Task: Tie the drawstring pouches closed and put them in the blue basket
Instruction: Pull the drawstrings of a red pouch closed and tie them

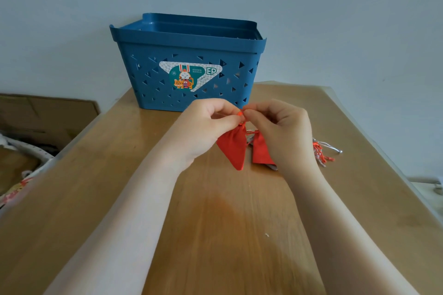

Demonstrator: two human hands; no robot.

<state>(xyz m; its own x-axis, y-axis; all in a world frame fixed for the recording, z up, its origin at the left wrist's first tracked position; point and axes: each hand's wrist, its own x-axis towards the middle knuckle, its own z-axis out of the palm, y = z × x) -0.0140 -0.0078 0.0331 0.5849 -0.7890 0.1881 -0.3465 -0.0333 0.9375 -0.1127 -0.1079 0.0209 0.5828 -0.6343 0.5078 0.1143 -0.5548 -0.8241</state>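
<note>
A small red drawstring pouch [233, 145] hangs by its cord above the wooden table. My left hand [206, 124] and my right hand [280, 127] meet just above it, and both pinch the red drawstring [241, 112] at the pouch's gathered mouth. A second red pouch [260, 151] lies on the table behind my right hand, partly hidden by it. The blue basket [191, 38] with triangular holes and a sticker stands at the back of the table, right behind my hands. Its inside is hidden from this angle.
A bundle of red and grey cords [322, 149] lies on the table [215, 223] to the right of my right hand. The table's left edge drops to cardboard [48, 112] and clutter on the floor. A pale wall is behind the basket.
</note>
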